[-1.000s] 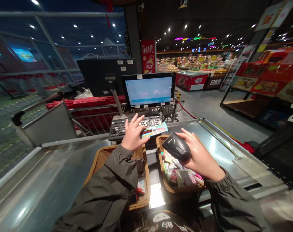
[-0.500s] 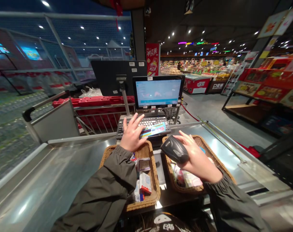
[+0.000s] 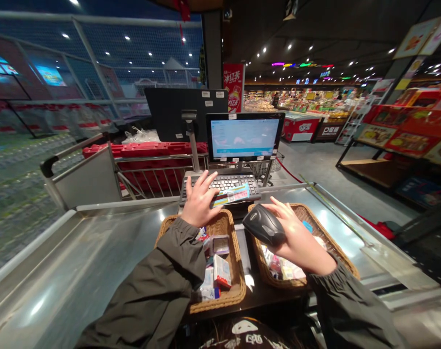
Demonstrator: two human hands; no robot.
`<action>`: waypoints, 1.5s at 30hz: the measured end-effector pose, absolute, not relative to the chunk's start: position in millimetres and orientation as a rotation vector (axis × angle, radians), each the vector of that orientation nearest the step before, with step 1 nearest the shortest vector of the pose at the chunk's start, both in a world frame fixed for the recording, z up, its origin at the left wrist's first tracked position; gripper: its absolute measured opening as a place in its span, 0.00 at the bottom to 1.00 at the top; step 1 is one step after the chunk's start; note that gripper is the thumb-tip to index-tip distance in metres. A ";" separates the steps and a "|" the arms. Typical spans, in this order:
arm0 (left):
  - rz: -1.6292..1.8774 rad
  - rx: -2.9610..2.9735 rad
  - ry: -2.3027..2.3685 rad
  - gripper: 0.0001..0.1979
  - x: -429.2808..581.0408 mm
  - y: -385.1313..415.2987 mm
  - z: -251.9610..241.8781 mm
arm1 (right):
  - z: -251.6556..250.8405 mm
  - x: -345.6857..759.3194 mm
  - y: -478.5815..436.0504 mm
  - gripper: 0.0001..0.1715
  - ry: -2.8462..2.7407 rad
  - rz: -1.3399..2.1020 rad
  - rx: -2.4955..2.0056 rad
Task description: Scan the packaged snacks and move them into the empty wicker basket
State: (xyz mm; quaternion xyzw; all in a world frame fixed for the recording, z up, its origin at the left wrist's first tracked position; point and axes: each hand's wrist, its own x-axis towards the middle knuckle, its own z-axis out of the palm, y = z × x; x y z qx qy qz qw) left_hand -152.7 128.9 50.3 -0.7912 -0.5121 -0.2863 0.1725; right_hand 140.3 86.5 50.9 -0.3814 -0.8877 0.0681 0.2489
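Note:
My left hand (image 3: pixel 200 198) holds a flat blue and pink packet (image 3: pixel 231 195) just above the keyboard (image 3: pixel 223 184), fingers partly spread. My right hand (image 3: pixel 296 232) grips a black barcode scanner (image 3: pixel 264 224) over the right wicker basket (image 3: pixel 336 254), with its head turned toward the packet. The left wicker basket (image 3: pixel 229 298) lies under my left wrist and holds several small boxes.
A lit monitor (image 3: pixel 244 136) stands behind the keyboard, with a second dark screen (image 3: pixel 176 111) to its left. A steel checkout counter (image 3: pixel 78 271) runs on both sides. Red shopping carts (image 3: pixel 143 167) sit behind it. Shelves (image 3: pixel 405 131) and an aisle lie at right.
The view has drifted, so everything sits further right in the picture. Both hands hold the same pose, the packet and scanner still in them.

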 end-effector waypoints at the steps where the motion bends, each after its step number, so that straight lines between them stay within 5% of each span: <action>1: -0.810 -2.247 -1.457 0.12 -154.0 128.4 49.3 | 50.8 139.5 86.5 0.32 -2.422 0.187 -1.039; 13: -0.732 -2.250 -1.576 0.10 -181.4 111.4 28.3 | 44.6 123.5 88.7 0.30 -2.462 0.250 -0.996; 39: -0.244 -2.388 -1.912 0.13 -226.8 90.7 -100.3 | 26.4 96.0 79.0 0.31 -2.512 0.347 -0.982; 45: -0.125 -2.453 -1.984 0.13 -220.3 88.4 -91.1 | 27.4 107.9 72.8 0.31 -2.488 0.333 -1.041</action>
